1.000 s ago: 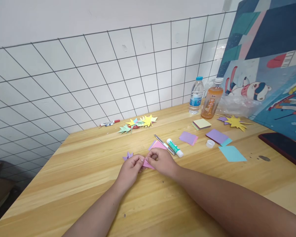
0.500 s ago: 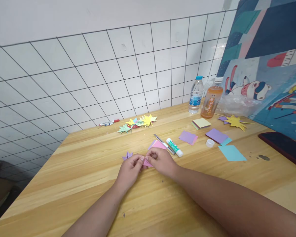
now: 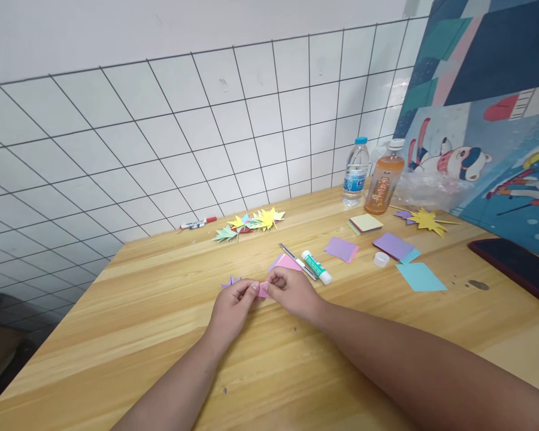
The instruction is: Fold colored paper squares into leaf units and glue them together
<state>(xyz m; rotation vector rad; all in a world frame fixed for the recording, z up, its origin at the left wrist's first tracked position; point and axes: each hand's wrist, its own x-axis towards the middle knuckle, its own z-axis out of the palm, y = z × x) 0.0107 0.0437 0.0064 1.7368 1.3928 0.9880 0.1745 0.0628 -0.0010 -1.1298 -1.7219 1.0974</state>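
Observation:
Between my two hands is a small piece of pink paper point(image 3: 263, 291), mostly covered by the fingers. My left hand point(image 3: 234, 304) pinches its left side with thumb and forefinger. On the other side my right hand point(image 3: 294, 292) is closed on it in the same way. A purple folded paper piece point(image 3: 230, 281) lies just behind my left hand. Past my right hand are pink and purple paper sheets point(image 3: 286, 262), a utility knife point(image 3: 299, 261) lying partly over them, and a green and white glue stick point(image 3: 317, 267).
Folded paper stars point(image 3: 265, 220) and markers point(image 3: 198, 223) lie near the tiled wall. To the right are purple sheets point(image 3: 341, 249), a paper stack point(image 3: 365, 224), a white cap point(image 3: 381, 259), a blue sheet point(image 3: 421, 277), a water bottle point(image 3: 354, 173), an orange drink bottle point(image 3: 384, 179) and a phone point(image 3: 512, 269).
Both hands stay closed on the pink paper, and its visible part has shifted slightly between the fingers. The view has moved a little; other things lie as before.

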